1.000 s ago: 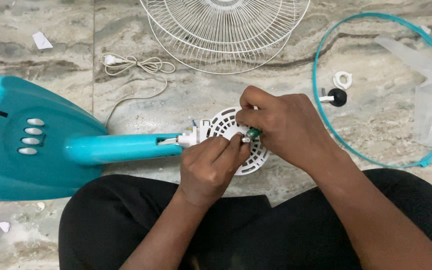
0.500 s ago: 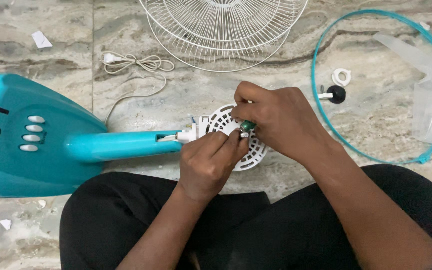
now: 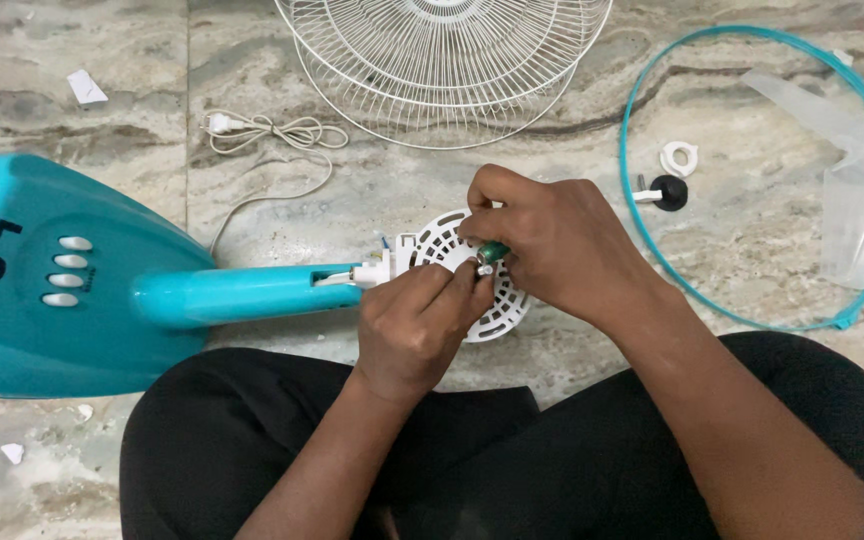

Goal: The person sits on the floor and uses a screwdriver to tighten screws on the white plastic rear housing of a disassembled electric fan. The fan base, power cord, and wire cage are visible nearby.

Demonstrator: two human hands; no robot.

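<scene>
A teal fan stand (image 3: 82, 285) lies on its side on the stone floor, its neck ending in a white vented motor housing (image 3: 497, 310). My right hand (image 3: 552, 245) grips a small green-handled tool (image 3: 493, 252) pressed against the top of the housing. My left hand (image 3: 417, 325) holds the housing from below, fingertips close to the tool's tip. What the tip touches is hidden by my fingers.
A white wire fan guard (image 3: 442, 60) lies at the top. A teal guard ring (image 3: 752, 170) on the right encloses a black knob (image 3: 668, 192) and a white nut (image 3: 679, 158), with a clear fan blade (image 3: 852, 190) across it. A white power cord (image 3: 262, 135) lies coiled. My black-clothed legs fill the bottom.
My hands have stayed on the motor housing with only slight finger movements around the green tool. The view has shifted slightly.
</scene>
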